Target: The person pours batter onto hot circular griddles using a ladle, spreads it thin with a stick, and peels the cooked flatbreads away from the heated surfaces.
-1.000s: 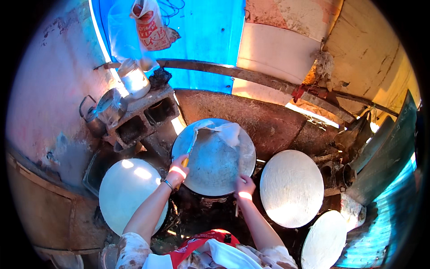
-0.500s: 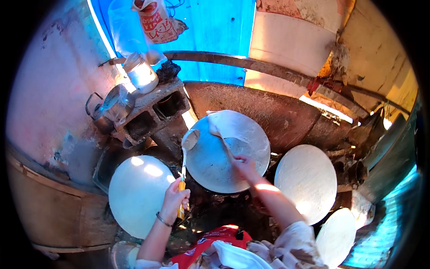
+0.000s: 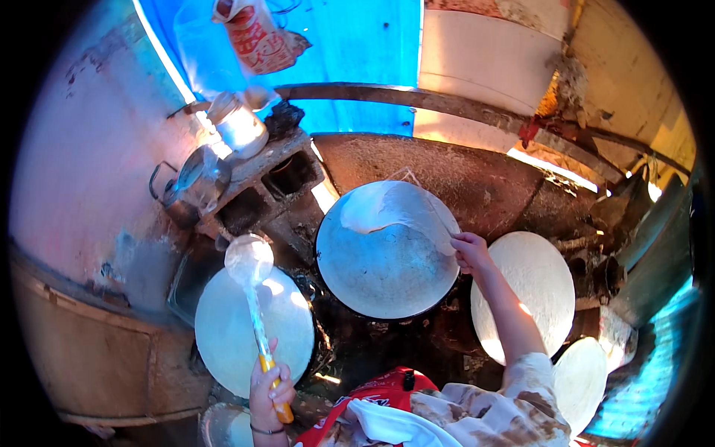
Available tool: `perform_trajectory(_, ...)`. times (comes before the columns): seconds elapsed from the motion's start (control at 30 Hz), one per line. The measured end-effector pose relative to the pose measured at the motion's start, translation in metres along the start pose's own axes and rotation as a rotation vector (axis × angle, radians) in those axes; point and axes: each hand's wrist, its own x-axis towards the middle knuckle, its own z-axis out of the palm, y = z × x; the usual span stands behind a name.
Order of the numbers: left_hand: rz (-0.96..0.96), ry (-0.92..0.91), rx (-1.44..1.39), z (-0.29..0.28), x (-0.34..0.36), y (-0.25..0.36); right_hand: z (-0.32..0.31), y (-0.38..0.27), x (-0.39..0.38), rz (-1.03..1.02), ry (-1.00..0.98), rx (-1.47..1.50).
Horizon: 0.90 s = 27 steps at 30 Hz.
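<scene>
My right hand (image 3: 469, 252) pinches the edge of a thin white sheet (image 3: 391, 208) that is half peeled off the round grey griddle (image 3: 380, 268) in the middle. The sheet is folded back toward the griddle's far side. My left hand (image 3: 268, 391) grips the yellow handle of a long ladle (image 3: 249, 261), whose round bowl hangs over the far rim of the white disc (image 3: 253, 328) at the left. That disc lies flat below the ladle.
A second white disc (image 3: 525, 290) lies to the right, a third (image 3: 581, 380) below it. A metal kettle (image 3: 197, 179) and a jar (image 3: 238, 127) stand on a dark block at back left. A curved rusty wall (image 3: 484, 179) rings the far side.
My right hand moved to the griddle's right edge and lifted the sheet farther back. My left hand dropped low, swinging the ladle out over the left disc.
</scene>
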Motion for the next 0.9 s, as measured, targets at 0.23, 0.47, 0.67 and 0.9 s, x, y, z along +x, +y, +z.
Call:
perform_trajectory(0.23, 0.089, 0.112, -0.146, -0.002, -0.017, 0.0, 0.013, 0.005, -0.015, 0.257, -0.48, -0.141)
perform_trajectory(0.47, 0.124, -0.015, -0.174, 0.002, -0.005, 0.001, 0.039, 0.0, 0.001, 0.175, -0.338, -0.298)
perform_trajectory(0.67, 0.14, -0.005, -0.032, 0.009, -0.011, 0.005, -0.014, -0.01, 0.029, 0.031, -0.31, -0.376)
perform_trajectory(0.9, 0.113, -0.037, -0.025, 0.01, -0.019, 0.006, -0.001, -0.004, 0.002, 0.368, -0.623, -0.299)
